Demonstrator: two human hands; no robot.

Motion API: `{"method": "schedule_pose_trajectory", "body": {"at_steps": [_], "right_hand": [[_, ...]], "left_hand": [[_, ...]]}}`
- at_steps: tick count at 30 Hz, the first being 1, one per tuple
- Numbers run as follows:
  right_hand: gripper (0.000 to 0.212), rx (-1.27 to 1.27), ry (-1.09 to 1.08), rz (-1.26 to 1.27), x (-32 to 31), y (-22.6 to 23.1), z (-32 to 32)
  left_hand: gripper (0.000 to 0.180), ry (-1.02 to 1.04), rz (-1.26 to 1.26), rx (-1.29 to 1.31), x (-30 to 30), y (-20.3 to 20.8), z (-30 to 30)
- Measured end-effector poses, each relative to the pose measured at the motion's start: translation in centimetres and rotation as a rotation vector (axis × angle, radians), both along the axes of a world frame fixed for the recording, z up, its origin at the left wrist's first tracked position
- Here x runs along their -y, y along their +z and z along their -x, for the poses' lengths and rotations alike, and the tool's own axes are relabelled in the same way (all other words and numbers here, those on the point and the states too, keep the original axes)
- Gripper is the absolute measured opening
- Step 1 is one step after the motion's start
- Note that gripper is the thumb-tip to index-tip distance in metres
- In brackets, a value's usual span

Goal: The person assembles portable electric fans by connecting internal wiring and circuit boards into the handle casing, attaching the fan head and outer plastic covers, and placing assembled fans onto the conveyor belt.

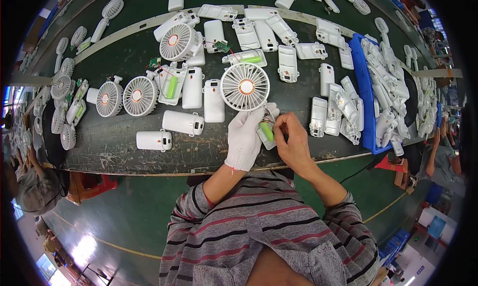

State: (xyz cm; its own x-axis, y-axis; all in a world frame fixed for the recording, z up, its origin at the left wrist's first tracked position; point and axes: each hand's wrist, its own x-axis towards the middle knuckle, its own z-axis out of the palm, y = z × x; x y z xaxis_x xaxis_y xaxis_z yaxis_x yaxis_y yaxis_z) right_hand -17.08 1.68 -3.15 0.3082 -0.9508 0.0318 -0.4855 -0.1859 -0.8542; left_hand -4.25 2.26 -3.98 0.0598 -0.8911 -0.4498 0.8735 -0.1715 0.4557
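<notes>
A small white plastic handheld fan with a round grille head and an open handle showing a green cylindrical battery (pixel 264 129) is held at the near centre of the dark green bench (pixel 114 141), just past its near edge. The left hand (pixel 245 136), in a white knit glove, is closed round the fan's handle from the left, w/ the grille head (pixel 244 86) standing just beyond the fingers toward the far side. The bare right hand (pixel 293 139) is pinched at thumb & fingertips on the thin red & black wires (pixel 269 119) at the top of the battery compartment; fingers curled, not spread. To the left of the hands, two closed white rounded handle casings (pixel 172 130) are laid on the bench, near each other. Further left, two more white fan heads w/ orange centres (pixel 124 97) are set side by side, & a third (pixel 178 42) lies farther back. Beyond the held fan, white handle half-shells (pixel 259 32) are spread in rows across the far centre. At the right, a blue plastic tray (pixel 359 77) is piled w/ white fan parts; more shells (pixel 328 112) are stacked just left of it. Along the far left edge, a row of finished white fans (pixel 62 87) is lined up. Another person's arm is seen at the far right, well apart from the held fan.
</notes>
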Motion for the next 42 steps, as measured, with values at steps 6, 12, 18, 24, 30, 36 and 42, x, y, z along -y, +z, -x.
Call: {"method": "schedule_pose_trajectory", "body": {"at_steps": [6,12,18,24,30,36,42], "right_hand": [[0.02,-0.023,0.195,-0.156,1.4,3.1,2.2],[0.045,-0.668,-0.112,0.313,4.1,2.9,7.2],[0.053,-0.651,-0.019,0.229,6.1,2.3,7.2],[0.062,0.406,-0.194,-0.007,5.9,4.2,6.5],[0.045,0.022,-0.181,-0.152,3.2,1.5,8.2],[0.051,-0.531,-0.039,0.192,2.9,4.3,6.7],[0.052,-0.417,0.22,0.363,4.6,2.9,6.2]], "left_hand": [[0.023,-0.049,-0.099,-0.034,-0.3,0.3,-0.6],[0.023,-0.169,-0.16,-0.181,-0.2,0.1,0.3],[0.02,-0.094,-0.185,-0.21,0.9,0.2,0.8],[0.021,-0.056,-0.181,-0.2,1.3,0.2,0.5],[0.022,-0.115,-0.095,-0.218,1.2,-0.6,0.2],[0.023,-0.148,0.056,-0.137,0.8,-1.2,0.3],[0.025,-0.159,0.069,-0.123,0.9,-1.5,0.5]]}}
